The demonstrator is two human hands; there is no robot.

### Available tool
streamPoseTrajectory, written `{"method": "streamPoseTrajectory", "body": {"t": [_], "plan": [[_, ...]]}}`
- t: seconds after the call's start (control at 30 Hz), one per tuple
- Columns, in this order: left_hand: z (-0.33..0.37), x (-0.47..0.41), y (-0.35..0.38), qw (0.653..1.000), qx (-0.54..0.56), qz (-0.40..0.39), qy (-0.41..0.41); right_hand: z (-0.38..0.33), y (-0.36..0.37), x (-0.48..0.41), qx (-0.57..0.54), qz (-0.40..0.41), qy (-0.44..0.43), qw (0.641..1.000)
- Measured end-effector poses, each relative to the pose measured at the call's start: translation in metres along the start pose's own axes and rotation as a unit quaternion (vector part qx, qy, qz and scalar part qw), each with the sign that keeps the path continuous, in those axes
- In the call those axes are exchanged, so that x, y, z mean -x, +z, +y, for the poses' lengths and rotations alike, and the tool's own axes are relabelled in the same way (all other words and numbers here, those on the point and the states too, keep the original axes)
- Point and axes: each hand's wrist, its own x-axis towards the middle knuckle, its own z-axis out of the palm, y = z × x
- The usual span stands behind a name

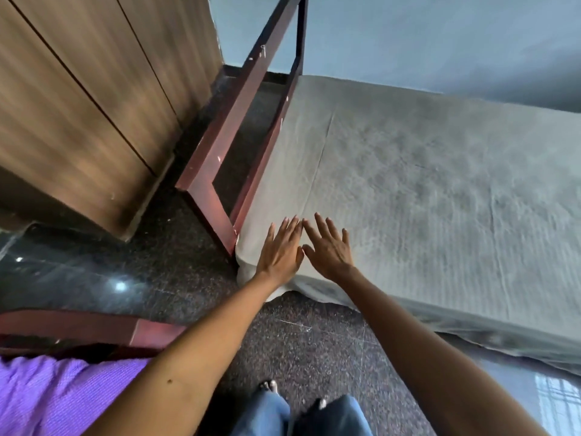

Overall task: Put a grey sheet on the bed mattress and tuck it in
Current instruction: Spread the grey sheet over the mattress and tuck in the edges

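A grey sheet lies spread over the bed mattress and hangs down its near side. My left hand and my right hand lie side by side, flat, with fingers straight, on the sheet at the mattress's near left corner. Neither hand holds anything. A fold line runs up the sheet from just above my fingertips. Below my hands the sheet's edge hangs loose over the corner.
A dark red bed-end frame stands against the left end of the mattress. A wooden wardrobe is to the left. A second red frame with purple cloth lies near left. The floor is dark speckled stone.
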Motion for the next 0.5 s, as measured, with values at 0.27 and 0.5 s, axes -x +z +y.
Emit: {"method": "streamPoseTrajectory", "body": {"t": [0.27,0.5], "plan": [[-0.035,-0.07,0.153,0.989,0.068,0.129,-0.001,0.057,0.133,-0.078,-0.043,0.041,0.018,0.998],[-0.061,-0.102,0.252,0.924,0.052,0.379,0.019,0.094,0.229,-0.115,0.018,0.187,0.005,0.982]]}}
